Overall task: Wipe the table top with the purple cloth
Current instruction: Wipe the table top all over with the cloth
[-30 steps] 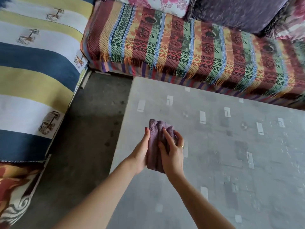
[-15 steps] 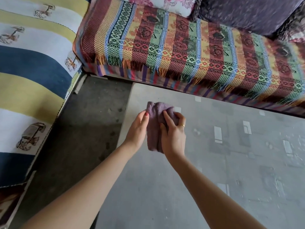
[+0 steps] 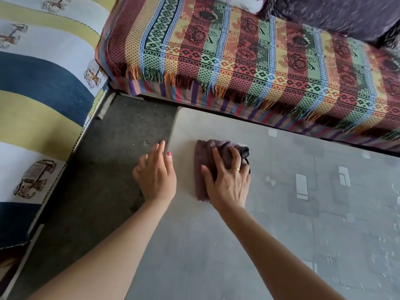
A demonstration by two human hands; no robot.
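The folded purple cloth (image 3: 204, 161) lies flat on the grey table top (image 3: 270, 234), close to the table's far left corner. My right hand (image 3: 228, 180) presses down on the cloth, fingers spread over it and curled into its far end. My left hand (image 3: 157, 175) is off the cloth, at the table's left edge, with the fingers over the edge and the thumb on the top surface. It holds nothing. A dark patch shows at the cloth's far right end.
A sofa with a striped patterned throw (image 3: 249, 57) runs along the table's far side. Another seat with a blue, yellow and white cover (image 3: 43, 87) stands at the left. Dark bare floor (image 3: 104, 169) lies between it and the table.
Both hands held the cloth upright above the table before. Now the cloth is laid down flat under my right hand, and my left hand has let go and moved to the table's left edge.
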